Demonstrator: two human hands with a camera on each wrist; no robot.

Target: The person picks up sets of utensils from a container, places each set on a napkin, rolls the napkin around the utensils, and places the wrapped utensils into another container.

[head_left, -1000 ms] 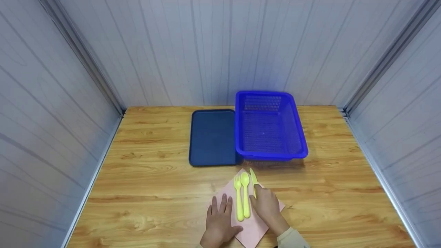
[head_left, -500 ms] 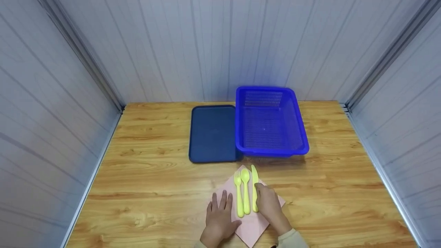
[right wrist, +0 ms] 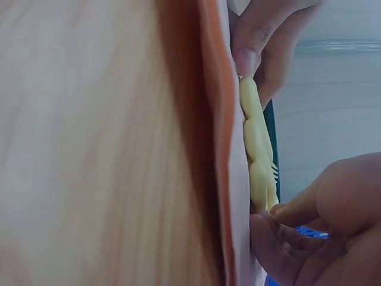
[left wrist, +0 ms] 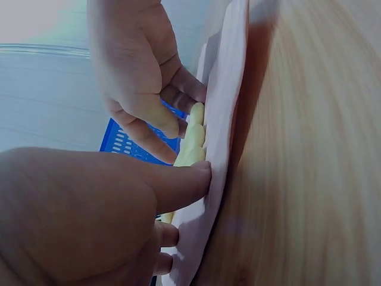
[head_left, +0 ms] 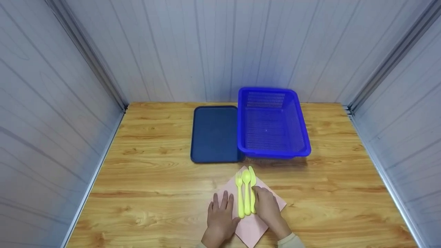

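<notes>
A pink folded napkin (head_left: 249,231) lies cornerwise near the front of the table. On it a yellow fork (head_left: 240,198), spoon (head_left: 247,194) and knife (head_left: 253,179) lie side by side, heads pointing away, the knife close against the spoon. My left hand (head_left: 220,218) rests flat on the napkin's left part, fingers spread, its thumb right at the fork's handle end. From the right, my right hand (head_left: 268,208) pinches the knife's handle and covers some of it. In the right wrist view the handle ends (right wrist: 258,137) stand in a row between the hands.
Behind the napkin lies a dark blue tray (head_left: 215,136). A blue perforated basket (head_left: 275,153) stands to its right and overlaps the tray's right edge in the head view. Panelled walls (head_left: 179,51) enclose the wooden table (head_left: 148,193) at the back and both sides.
My right hand has straightened the knife, then slid it left until it lies close beside the spoon. The left hand stays on the napkin, its thumb now nearer the fork.
</notes>
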